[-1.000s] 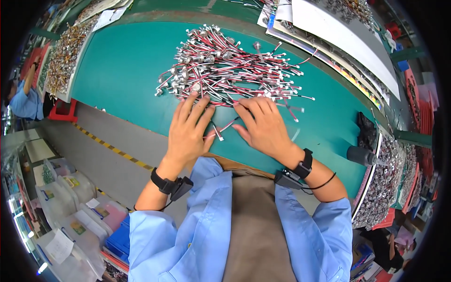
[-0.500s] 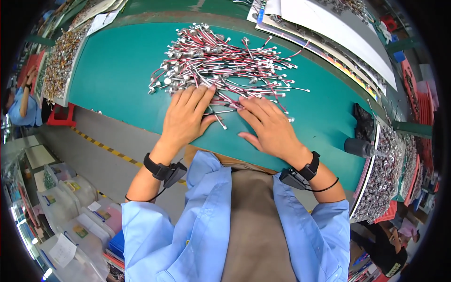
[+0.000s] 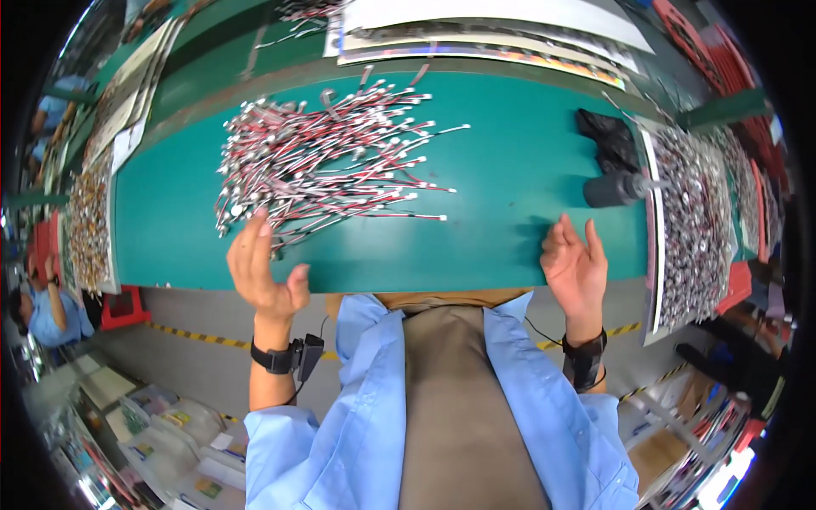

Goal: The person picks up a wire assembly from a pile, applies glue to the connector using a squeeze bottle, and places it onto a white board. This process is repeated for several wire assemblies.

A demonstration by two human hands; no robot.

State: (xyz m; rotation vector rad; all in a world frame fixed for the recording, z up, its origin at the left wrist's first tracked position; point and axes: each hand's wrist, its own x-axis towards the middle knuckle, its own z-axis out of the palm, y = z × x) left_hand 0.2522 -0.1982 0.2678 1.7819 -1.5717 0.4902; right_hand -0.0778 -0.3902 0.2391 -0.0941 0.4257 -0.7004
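Note:
A broad pile of short wire leads (image 3: pixel 319 153), red, black and white with small white connectors and round metal parts, lies on the green tabletop (image 3: pixel 493 246). At the pile's near left edge is my left hand (image 3: pixel 265 272), its fingers stretched and the thumb apart. Its fingertips reach the closest leads; whether they touch them is hard to tell. My right hand (image 3: pixel 576 268) hovers over the right part of the table, well away from the pile. Its palm is turned up, the fingers loosely bent and the thumb apart, with nothing visible in it.
Right of my right hand stand a dark bottle (image 3: pixel 608 190) and a crumpled black bag (image 3: pixel 608 140). Beyond them is a board (image 3: pixel 693 221) packed with small metal parts. White sheets (image 3: pixel 501 21) lie along the far edge. Another person (image 3: pixel 55 314) sits at the far left.
My right hand has left the pile and swung to the right, turning palm up. My left hand stays by the leads. The view has turned, so the pile now appears further left.

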